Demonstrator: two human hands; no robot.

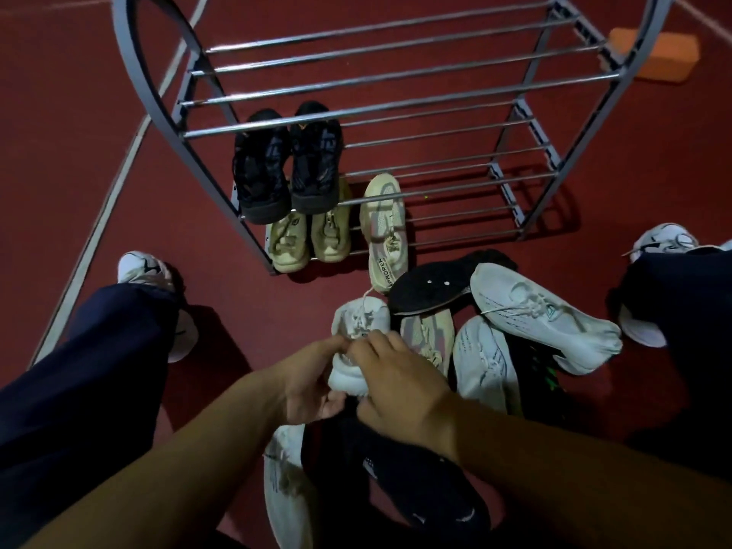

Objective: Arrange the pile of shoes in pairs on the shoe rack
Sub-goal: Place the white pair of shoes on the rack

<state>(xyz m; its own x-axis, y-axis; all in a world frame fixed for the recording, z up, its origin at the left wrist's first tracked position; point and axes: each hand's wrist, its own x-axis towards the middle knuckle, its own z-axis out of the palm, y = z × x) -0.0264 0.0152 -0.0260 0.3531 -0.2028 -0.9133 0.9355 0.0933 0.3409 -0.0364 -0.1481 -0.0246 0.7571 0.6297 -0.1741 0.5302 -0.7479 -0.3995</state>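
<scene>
A grey metal shoe rack (396,79) stands ahead of me. A black pair (287,164) sits on its middle tier, with a beige pair (309,235) and a single cream-and-pink shoe (386,227) on the bottom tier. The pile lies on the floor in front of me. In it, my left hand (307,384) and right hand (396,384) both grip a white sneaker (356,338) from either side. Next to it lie a second cream-and-pink shoe (429,334), an upturned black shoe (427,289), two white runners (542,315) and dark shoes (416,481).
My knees in dark trousers and my feet in white shoes (146,271) frame the pile left and right. An orange block (653,53) lies behind the rack's right end. White lines cross the red floor at the left.
</scene>
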